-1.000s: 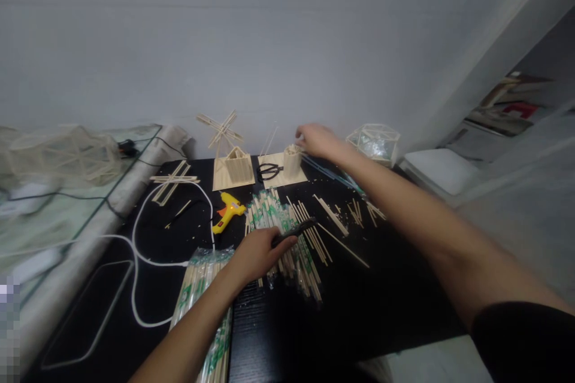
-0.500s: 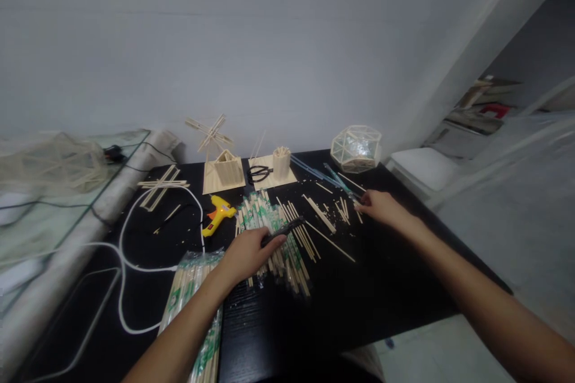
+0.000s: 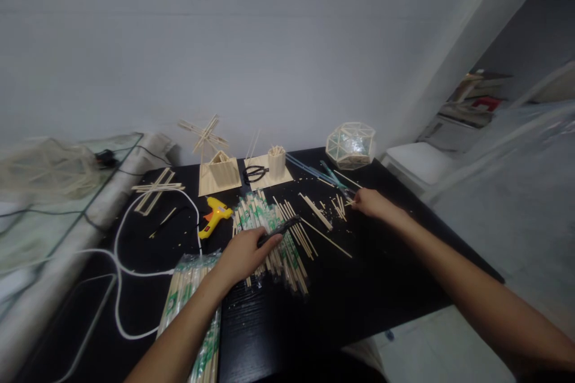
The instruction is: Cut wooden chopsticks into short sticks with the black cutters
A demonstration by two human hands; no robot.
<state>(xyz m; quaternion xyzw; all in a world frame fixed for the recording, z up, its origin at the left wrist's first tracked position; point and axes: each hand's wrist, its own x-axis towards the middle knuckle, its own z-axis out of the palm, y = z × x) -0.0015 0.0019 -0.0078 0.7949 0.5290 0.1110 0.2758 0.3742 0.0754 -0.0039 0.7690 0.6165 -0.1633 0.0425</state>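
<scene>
A left hand (image 3: 245, 253) grips a dark hand tool (image 3: 287, 226), its exact type unclear, above green-printed wrapped chopsticks (image 3: 265, 221), while a right hand (image 3: 372, 202) reaches well apart from it to the short cut sticks (image 3: 340, 208) on a black table (image 3: 381, 287), in the view from the head camera. The right hand's fingertips are bunched beside those sticks; whether they have closed on one cannot be told. A second ago, that hand was at the rear, beside a stick-filled cup (image 3: 276, 163); it has since come down to the right, while the left hand has kept its hold. The move appears to shift attention from the cup to the loose short pieces, with the tool at the ready.

Pale, straight-grained sticks contrast with the table's dark, faintly ribbed surface. Glossy, crinkled film sheathes the chopsticks. Behind them lies a smooth yellow glue gun (image 3: 216, 215); farther back, the round-walled cup stands on a flat square board (image 3: 284, 178). At right sits a faceted stick-frame polyhedron (image 3: 350, 145), its panels glinting.
</scene>
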